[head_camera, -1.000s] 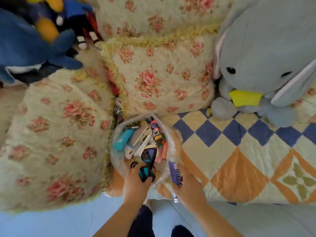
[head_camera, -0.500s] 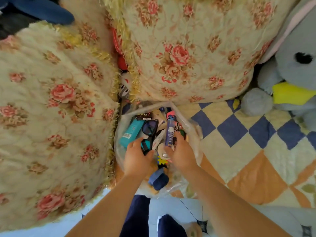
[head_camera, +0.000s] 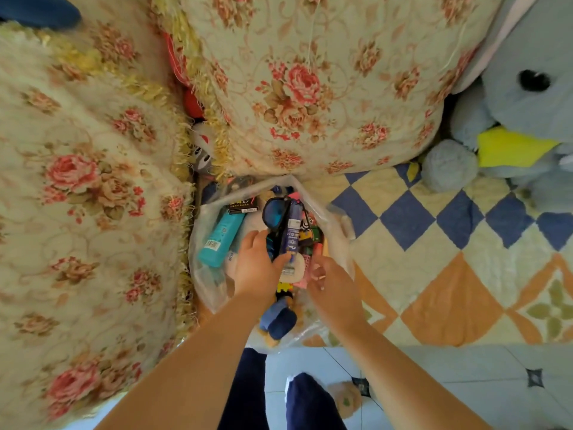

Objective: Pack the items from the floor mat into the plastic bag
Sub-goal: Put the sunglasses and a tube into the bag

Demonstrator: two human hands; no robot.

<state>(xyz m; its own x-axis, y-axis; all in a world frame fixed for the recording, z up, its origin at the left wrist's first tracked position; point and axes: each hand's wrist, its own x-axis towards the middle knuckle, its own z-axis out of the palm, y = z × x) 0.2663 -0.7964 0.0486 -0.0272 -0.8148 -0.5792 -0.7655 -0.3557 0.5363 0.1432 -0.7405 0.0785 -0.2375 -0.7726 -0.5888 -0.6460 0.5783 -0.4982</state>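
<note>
Head view: clear plastic bag [head_camera: 200, 274] sits mouth-up on the orange-and-blue chequered quilted floor mat [head_camera: 449, 290], wedged between a rose-patterned fringed cushion [head_camera: 77, 197] on the left and a second rose-patterned cushion [head_camera: 310, 88] on the far side. Left hand [head_camera: 257, 268] is in the mouth, fingers curled round the near end of the black-framed sunglasses with blue lenses [head_camera: 274, 211], thumb against the near end of the purple cylindrical tube [head_camera: 291, 231]. Tube's long axis runs straight away from the person; it lies on top of the contents, touching the sunglasses' right side. Right hand [head_camera: 333, 283] is just right of the tube's near end, apart from it, fingers loosely bent, nothing seen in them. Left hand is nearer both items. Likely next: let go, pull both hands back out. Teal plastic bottle [head_camera: 221, 235] is just left of the left hand, dark blue rolled fabric bundle [head_camera: 279, 319] under the wrist. Possible snags: bag film, far cushion crowding the mouth. Grey plush toy [head_camera: 527, 97] is well apart.
</note>
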